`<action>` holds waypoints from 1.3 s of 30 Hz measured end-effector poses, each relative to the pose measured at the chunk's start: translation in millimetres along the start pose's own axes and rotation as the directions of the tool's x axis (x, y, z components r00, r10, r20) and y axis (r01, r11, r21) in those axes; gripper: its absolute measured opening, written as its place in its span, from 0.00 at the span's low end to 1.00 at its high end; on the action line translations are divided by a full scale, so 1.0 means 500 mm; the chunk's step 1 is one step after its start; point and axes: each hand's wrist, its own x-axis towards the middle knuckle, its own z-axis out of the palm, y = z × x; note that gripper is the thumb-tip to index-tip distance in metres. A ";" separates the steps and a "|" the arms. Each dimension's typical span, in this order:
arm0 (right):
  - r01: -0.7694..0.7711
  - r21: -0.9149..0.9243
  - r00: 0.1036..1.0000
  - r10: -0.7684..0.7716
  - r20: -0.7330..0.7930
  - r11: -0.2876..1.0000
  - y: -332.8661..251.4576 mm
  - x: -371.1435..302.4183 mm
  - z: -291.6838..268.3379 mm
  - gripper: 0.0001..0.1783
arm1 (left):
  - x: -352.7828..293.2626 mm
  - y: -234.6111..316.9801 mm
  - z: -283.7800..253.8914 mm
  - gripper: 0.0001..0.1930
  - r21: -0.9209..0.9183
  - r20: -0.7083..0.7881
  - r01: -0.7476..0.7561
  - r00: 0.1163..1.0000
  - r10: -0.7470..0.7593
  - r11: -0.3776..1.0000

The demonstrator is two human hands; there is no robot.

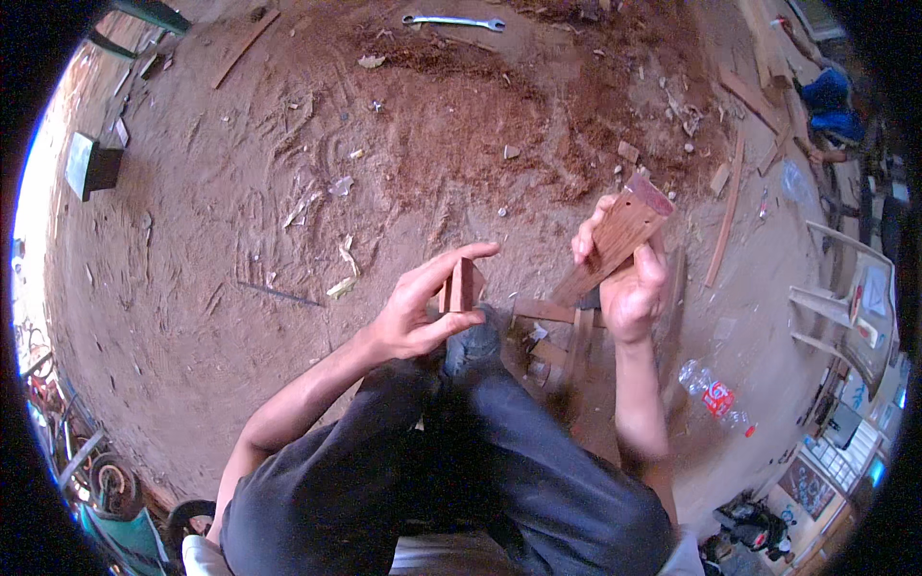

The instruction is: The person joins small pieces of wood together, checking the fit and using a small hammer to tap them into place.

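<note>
— What did you have on the left?
— I saw the left hand (420,305) pinching a small wood block (462,285) between thumb and fingers, above the knee.
— And the right?
— The right hand (629,283) was clamped round a longer wooden piece (615,240), tilted, over offcuts (547,331) on the dirt floor (288,192).

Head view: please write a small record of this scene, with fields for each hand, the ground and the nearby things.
left hand: pinches a small reddish wood block between thumb and fingers
right hand: grips a longer wood piece, tilted, its upper end raised
ground: reddish dirt with sawdust and scraps
between the hands, lower: more wood pieces on the ground
far ground: a wrench
right of the right forearm: a plastic bottle lying down
posture: knees in dark trousers below the hands
</note>
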 end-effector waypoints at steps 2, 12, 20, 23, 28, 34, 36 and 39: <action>-0.046 0.035 0.999 0.046 -0.016 0.998 -0.021 0.006 0.028 0.30 | 0.004 0.030 -0.016 0.36 -0.077 -0.025 0.092 0.995 -0.094 0.993; 0.314 -0.411 0.932 -0.196 0.305 0.856 -0.057 0.059 0.035 0.27 | 0.050 0.020 -0.049 0.25 -0.065 -0.087 0.043 0.995 -0.048 0.997; 0.530 -0.721 0.848 -0.265 0.459 0.446 -0.109 0.086 0.036 0.24 | 0.138 0.039 -0.049 0.31 0.073 0.047 -0.061 0.997 0.058 0.995; 0.517 -0.774 0.856 -0.233 0.462 0.366 -0.110 0.089 0.039 0.24 | 0.154 0.033 -0.056 0.33 0.020 0.038 -0.058 0.998 0.057 0.998; 0.491 -0.848 0.868 -0.196 0.457 0.197 -0.099 0.091 0.030 0.24 | 0.189 -0.020 -0.047 0.33 -0.126 0.055 -0.052 0.997 0.059 0.991; 0.474 -0.856 0.878 -0.184 0.442 0.205 -0.041 0.099 0.022 0.25 | 0.214 -0.078 -0.048 0.34 -0.068 0.138 -0.114 0.983 0.123 0.991; 0.456 -0.850 0.888 -0.204 0.413 0.262 -0.019 0.096 0.021 0.25 | 0.215 -0.086 -0.047 0.36 0.004 0.114 -0.160 0.981 0.158 0.987; 0.435 -0.843 0.897 -0.230 0.377 0.316 0.000 0.093 0.015 0.25 | 0.222 -0.100 -0.045 0.42 -0.001 0.136 -0.138 0.981 0.137 0.990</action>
